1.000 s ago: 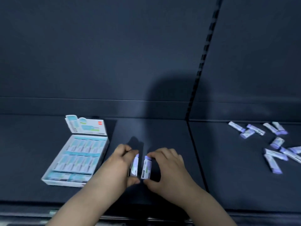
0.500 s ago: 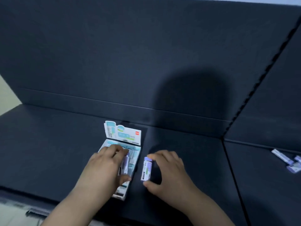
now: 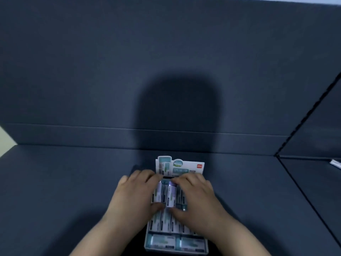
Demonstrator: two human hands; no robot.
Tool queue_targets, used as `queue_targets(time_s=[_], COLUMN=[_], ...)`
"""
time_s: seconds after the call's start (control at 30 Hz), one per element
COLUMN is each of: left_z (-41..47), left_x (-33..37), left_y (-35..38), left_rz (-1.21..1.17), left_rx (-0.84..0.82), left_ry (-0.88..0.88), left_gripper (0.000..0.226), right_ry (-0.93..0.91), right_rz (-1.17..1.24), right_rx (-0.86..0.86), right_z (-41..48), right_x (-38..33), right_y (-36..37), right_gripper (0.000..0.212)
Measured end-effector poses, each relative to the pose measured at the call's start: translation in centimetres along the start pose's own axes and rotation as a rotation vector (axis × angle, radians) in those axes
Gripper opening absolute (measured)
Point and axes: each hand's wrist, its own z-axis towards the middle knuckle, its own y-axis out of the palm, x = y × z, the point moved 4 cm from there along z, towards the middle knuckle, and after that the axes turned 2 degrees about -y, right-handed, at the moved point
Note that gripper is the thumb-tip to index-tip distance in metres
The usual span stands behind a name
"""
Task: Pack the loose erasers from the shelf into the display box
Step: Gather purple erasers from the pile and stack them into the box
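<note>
Both forearms come up from the near edge of the shelf (image 3: 64,182) and meet over the open display box (image 3: 146,241), which sits flat on the shelf with its printed header card (image 3: 184,166) standing up at the far end.

The left hand (image 3: 136,196) is palm down and arched over the left half of the box. Its fingers curl round a sleeved eraser (image 3: 158,194), pinching it lengthwise: forefinger over the far end, thumb under the near end. The right hand (image 3: 197,198) mirrors it on the right half, holding a second eraser (image 3: 171,197) with a purple tip the same way, end to end between forefinger and thumb. The two erasers lie side by side, nearly touching, just above the box's middle row. I cannot tell whether they already rest on what is packed there.

Below the hands, a row of packed erasers (image 3: 166,224) stands in the box, and two more packets (image 3: 160,242) lie crosswise in the front compartment.

Far off to the right, past the shelf's divider, one loose eraser (image 3: 336,163) shows at the picture's edge. A head-shaped shadow (image 3: 179,111) falls on the back panel.
</note>
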Motion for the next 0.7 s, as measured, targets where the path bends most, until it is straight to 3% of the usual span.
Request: queue_targets(time_s=[0.27,0.7], left_z=[0.5,0.1], left_x=[-0.6,-0.2], left_y=[-0.2,-0.4], left_rz=[-0.048,-0.058], left_rx=[0.003,0.048], left_ry=[0.161,0.233], left_gripper=[0.082,0.08], right_ry=[0.091,0.131], right_rz=[-0.086,-0.023], right_rx=[-0.008,0.014], right_z=[-0.4,-2.2], right_x=[-0.1,-0.5], right_y=[0.1,-0.2], right_gripper=[0.078,0.069])
